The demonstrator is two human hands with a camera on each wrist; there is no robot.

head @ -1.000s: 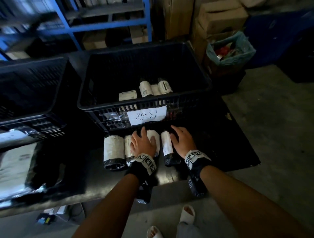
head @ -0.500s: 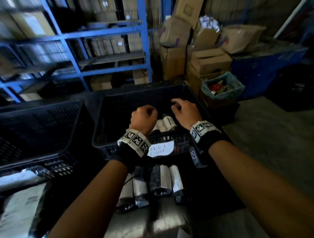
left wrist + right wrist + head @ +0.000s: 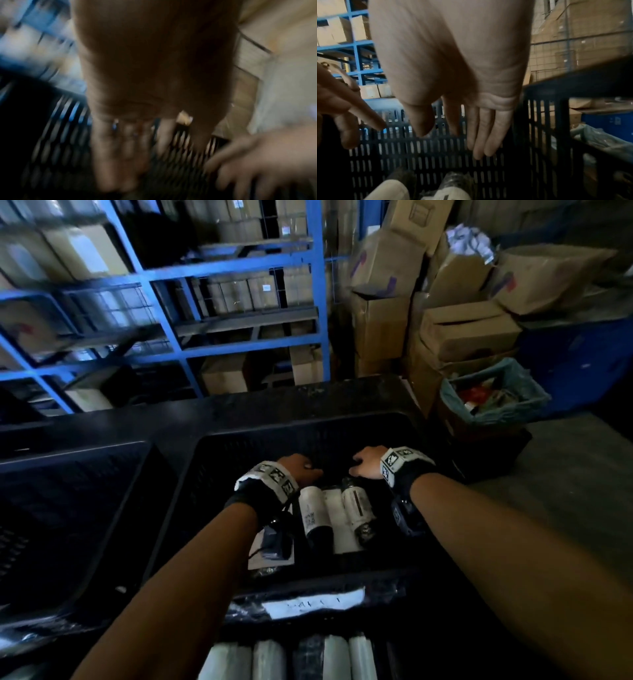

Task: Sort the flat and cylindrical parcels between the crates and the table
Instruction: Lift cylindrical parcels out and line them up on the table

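Both my hands are inside the black middle crate [image 3: 308, 422], above its parcels. My left hand [image 3: 301, 470] hangs with fingers loosely extended and empty; the left wrist view of my left hand [image 3: 128, 155] is blurred. My right hand [image 3: 366, 465] has straight fingers [image 3: 481, 142] pointing down near the slotted far wall, holding nothing. Below them lie two white cylindrical parcels [image 3: 313, 515] [image 3: 356, 508] with a white parcel [image 3: 339, 525] between them. A flat parcel [image 3: 270, 553] lies under my left wrist. Several cylindrical parcels [image 3: 274, 659] lie in a row on the table.
A second black crate [image 3: 68, 460] stands to the left. The middle crate's front carries a white paper label [image 3: 315, 604]. Blue shelving [image 3: 171, 337] and stacked cardboard boxes [image 3: 462, 337] fill the back. A lined bin [image 3: 493, 398] stands at the right.
Both hands left the cylinders on the table, rose over the crate's front rim and reached down inside it. The head view has tilted upward.
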